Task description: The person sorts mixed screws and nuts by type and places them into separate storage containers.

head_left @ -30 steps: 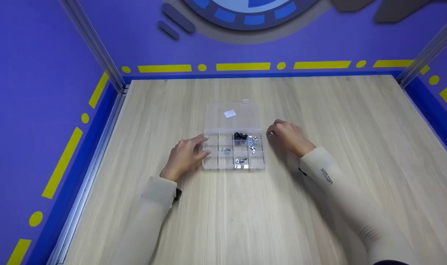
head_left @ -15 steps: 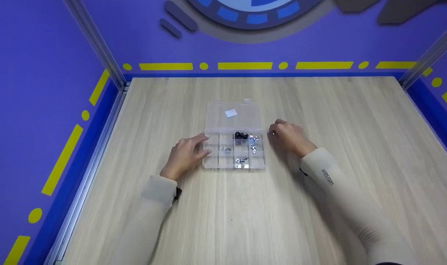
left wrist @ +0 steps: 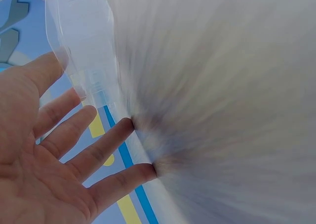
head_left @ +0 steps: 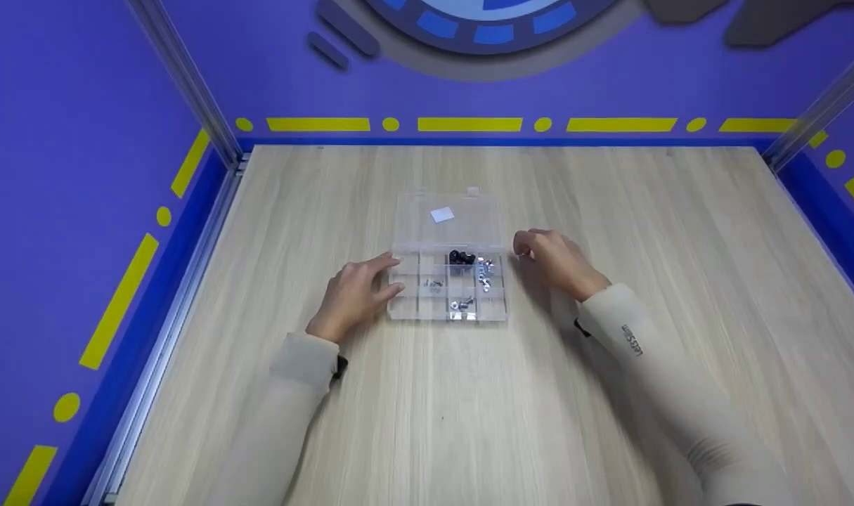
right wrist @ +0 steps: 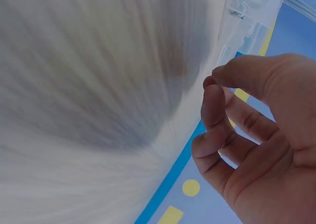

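A clear plastic compartment box (head_left: pixel 402 309) lies on the table, its lid (head_left: pixel 412 228) folded back flat. My left hand (head_left: pixel 353 295) rests at the box's left side, thumb and index finger over that edge. In the left wrist view its fingers are spread and fairly straight. Just right of the box is my right hand (head_left: pixel 553 261), fingers curled and thumb against the index fingertip. A tiny silver metal piece (head_left: pixel 521 254) glints at that pinch, mostly hidden by the fingers. Inside the box are black pieces (head_left: pixel 462 258), shiny silver hardware (head_left: pixel 485 274), small screws (head_left: pixel 434 284) and larger screws (head_left: pixel 462 305).
The box's thin dividers separate several compartments. A white paper square (head_left: pixel 442 214) lies on the lid. The wooden table (head_left: pixel 441 443) runs back to a purple-blue wall (head_left: pixel 293 77), with metal frame posts (head_left: pixel 188 77) at the corners.
Both hands stay almost in place. The glint at the right fingertips shows less than it did a second ago. The head view has shifted slightly.
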Demonstrator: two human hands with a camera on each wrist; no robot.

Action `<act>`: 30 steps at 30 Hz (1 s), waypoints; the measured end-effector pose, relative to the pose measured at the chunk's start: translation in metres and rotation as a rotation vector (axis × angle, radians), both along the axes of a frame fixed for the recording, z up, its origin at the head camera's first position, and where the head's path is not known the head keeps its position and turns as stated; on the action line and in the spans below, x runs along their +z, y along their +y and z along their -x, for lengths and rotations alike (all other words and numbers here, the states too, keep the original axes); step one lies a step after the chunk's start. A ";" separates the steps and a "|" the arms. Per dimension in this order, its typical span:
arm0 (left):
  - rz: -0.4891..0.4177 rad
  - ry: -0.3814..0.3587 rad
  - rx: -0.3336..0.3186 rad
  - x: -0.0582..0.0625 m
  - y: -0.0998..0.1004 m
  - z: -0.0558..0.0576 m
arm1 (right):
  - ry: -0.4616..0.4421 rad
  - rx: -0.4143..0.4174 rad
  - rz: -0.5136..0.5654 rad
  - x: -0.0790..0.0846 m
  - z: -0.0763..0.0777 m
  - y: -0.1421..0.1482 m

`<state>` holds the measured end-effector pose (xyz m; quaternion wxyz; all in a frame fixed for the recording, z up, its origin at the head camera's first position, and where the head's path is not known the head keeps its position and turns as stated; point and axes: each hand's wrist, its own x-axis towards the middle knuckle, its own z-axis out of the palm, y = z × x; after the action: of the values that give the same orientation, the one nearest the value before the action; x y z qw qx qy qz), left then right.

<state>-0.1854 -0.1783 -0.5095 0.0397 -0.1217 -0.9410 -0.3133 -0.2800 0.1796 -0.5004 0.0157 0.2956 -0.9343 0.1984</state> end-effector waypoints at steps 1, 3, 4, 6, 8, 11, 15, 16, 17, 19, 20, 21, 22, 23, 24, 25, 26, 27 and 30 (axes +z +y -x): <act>0.000 -0.002 0.001 0.000 0.000 0.000 | 0.002 0.004 0.005 0.001 0.000 0.000; 0.002 -0.009 0.003 0.000 0.000 0.000 | 0.007 0.012 0.024 0.001 0.000 0.000; 0.003 -0.012 0.004 0.000 0.000 0.000 | 0.009 0.013 0.034 0.002 0.000 0.000; 0.004 -0.018 0.006 0.001 -0.001 0.000 | 0.019 0.022 0.057 0.003 0.000 -0.001; 0.003 -0.022 0.007 0.001 -0.001 0.000 | 0.035 0.034 0.079 0.005 0.000 -0.001; 0.001 -0.018 0.007 0.000 -0.001 0.000 | 0.071 0.054 0.112 0.007 -0.001 -0.003; 0.001 -0.009 0.007 -0.001 0.000 0.000 | 0.141 0.079 0.160 0.009 -0.003 -0.007; 0.002 -0.007 0.007 -0.001 0.000 0.000 | 0.161 0.084 0.170 0.010 -0.003 -0.008; 0.003 -0.005 0.006 -0.001 0.000 0.000 | 0.179 0.092 0.178 0.011 -0.003 -0.009; 0.006 -0.003 0.006 -0.001 0.000 0.000 | 0.214 0.115 0.196 0.013 -0.004 -0.011; 0.008 -0.002 0.006 -0.001 0.000 0.000 | 0.229 0.127 0.204 0.013 -0.004 -0.012; 0.007 -0.001 0.006 -0.001 0.000 0.001 | 0.242 0.139 0.214 0.014 -0.004 -0.014; 0.009 0.000 0.005 -0.001 0.000 0.001 | 0.251 0.151 0.227 0.015 -0.005 -0.014; 0.009 0.001 0.004 -0.001 0.000 0.001 | 0.259 0.164 0.241 0.015 -0.005 -0.015; 0.008 0.000 0.005 -0.001 0.000 0.001 | 0.268 0.176 0.255 0.015 -0.006 -0.016; 0.008 -0.003 0.006 -0.001 0.000 0.001 | 0.276 0.185 0.268 0.016 -0.006 -0.017; 0.008 -0.007 0.007 -0.001 0.000 0.001 | 0.284 0.194 0.283 0.016 -0.007 -0.017; 0.008 -0.011 0.008 -0.001 0.000 0.002 | 0.291 0.204 0.292 0.015 -0.007 -0.018; 0.006 -0.026 0.011 -0.001 0.000 0.002 | 0.293 0.230 0.298 0.016 -0.009 -0.019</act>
<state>-0.1875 -0.1781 -0.5104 0.0289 -0.1127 -0.9430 -0.3119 -0.2711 0.1602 -0.4846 0.1719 0.4200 -0.8427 0.2896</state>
